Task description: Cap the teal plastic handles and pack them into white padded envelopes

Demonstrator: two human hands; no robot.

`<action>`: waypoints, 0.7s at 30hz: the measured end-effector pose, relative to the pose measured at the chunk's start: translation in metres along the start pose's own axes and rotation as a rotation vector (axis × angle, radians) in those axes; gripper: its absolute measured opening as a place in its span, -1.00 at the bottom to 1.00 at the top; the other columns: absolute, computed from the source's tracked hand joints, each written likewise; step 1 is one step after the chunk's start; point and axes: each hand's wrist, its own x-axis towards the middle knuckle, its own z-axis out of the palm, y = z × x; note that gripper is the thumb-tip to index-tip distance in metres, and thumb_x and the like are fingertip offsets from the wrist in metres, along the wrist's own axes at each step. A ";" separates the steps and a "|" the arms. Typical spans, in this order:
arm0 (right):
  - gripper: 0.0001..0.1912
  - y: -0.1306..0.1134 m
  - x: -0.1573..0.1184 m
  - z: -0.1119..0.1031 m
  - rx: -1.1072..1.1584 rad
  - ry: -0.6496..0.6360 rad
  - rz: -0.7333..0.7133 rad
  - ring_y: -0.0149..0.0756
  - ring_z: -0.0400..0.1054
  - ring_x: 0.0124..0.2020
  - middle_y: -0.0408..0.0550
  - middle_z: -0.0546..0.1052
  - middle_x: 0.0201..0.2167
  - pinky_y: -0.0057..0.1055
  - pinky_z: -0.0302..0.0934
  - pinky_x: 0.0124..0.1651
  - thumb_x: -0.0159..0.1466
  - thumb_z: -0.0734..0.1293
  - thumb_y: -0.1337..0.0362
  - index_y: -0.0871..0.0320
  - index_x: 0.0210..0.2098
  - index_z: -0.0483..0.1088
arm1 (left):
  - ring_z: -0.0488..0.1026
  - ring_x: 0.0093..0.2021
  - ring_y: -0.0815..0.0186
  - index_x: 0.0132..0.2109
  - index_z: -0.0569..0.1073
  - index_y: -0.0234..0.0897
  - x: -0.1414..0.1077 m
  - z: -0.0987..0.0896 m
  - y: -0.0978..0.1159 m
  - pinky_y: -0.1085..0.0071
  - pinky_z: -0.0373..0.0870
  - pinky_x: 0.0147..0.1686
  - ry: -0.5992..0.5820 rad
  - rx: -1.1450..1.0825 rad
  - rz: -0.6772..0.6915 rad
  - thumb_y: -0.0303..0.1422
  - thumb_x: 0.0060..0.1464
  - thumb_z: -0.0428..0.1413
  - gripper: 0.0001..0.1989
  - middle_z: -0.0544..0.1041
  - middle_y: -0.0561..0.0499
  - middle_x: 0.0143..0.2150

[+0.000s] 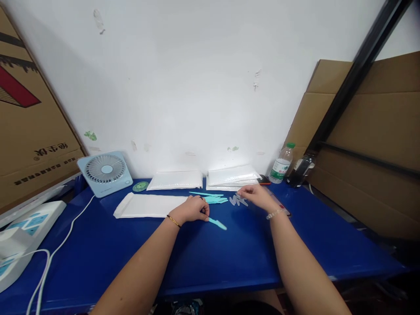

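My left hand (194, 209) is closed round the handle of a teal eyebrow razor (218, 224), whose slim end points right and toward me. Beyond that hand lies a loose pile of similar teal razors (215, 199). To the pile's right are several small clear plastic caps (236, 200). My right hand (254, 194) is over these caps with thumb and fingers pinched together. One cap seems to be at its fingertips, though it is too small to be sure. A white padded mailer (147, 205) lies flat, partly behind my left hand.
White bubble mailers (175, 180) and a second stack (232, 176) lie against the wall. A blue fan (105, 172) and power strip (33, 232) are on the left. A water bottle (281, 166) and dark bottle (300, 171) stand at the right, on the blue table (229, 262).
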 end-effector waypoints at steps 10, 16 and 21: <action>-0.75 -0.016 0.000 0.037 0.162 -0.268 -0.043 -0.42 0.29 -0.56 -0.11 0.48 -0.55 -0.50 0.18 -0.49 0.11 0.34 0.12 0.20 -0.40 0.49 | 0.37 -0.43 0.36 -0.35 0.44 -0.24 0.006 0.002 0.006 0.48 0.16 -0.45 0.237 -0.195 -0.128 -0.25 0.04 0.06 -0.84 0.48 0.06 -0.44; -0.74 0.002 0.004 0.001 0.185 0.125 -0.046 -0.43 0.26 -0.57 -0.17 0.44 -0.57 -0.48 0.16 -0.47 0.10 0.35 0.12 0.18 -0.31 0.45 | 0.38 -0.47 0.37 -0.29 0.37 -0.24 0.006 0.000 -0.011 0.47 0.22 -0.44 0.407 -0.374 -0.210 -0.19 0.11 -0.05 -0.78 0.47 0.05 -0.42; -0.69 0.006 0.006 -0.001 0.336 0.225 -0.019 -0.41 0.33 -0.53 -0.16 0.47 -0.54 -0.45 0.22 -0.41 0.09 0.37 0.11 0.17 -0.25 0.44 | 0.39 -0.42 0.34 -0.20 0.41 -0.24 0.009 0.002 -0.014 0.43 0.27 -0.36 0.436 -0.414 -0.205 -0.09 0.16 -0.14 -0.63 0.49 0.05 -0.41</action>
